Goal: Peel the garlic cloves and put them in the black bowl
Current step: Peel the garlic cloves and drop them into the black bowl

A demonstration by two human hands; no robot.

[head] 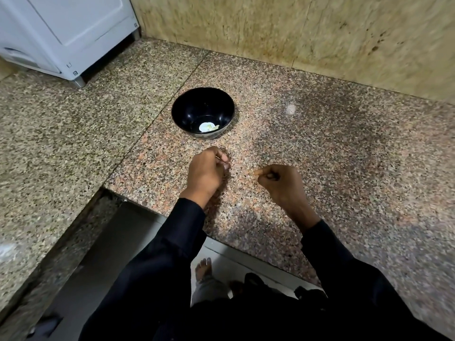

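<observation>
Speckled granite counter [320,148] meeting a mottled yellow-brown wall [270,28], with a white appliance [61,33] at the far left corner. The black bowl [187,112] stands upright on the counter, holding pale peeled garlic cloves [208,127] at its bottom. Nearer the viewer, the left hand [205,173] has its fingers curled around a small pale piece, presumably a garlic clove, mostly hidden. The right hand [280,183], apart from the left, is closed in a loose fist with thumb against forefinger; whether it pinches anything cannot be told.
</observation>
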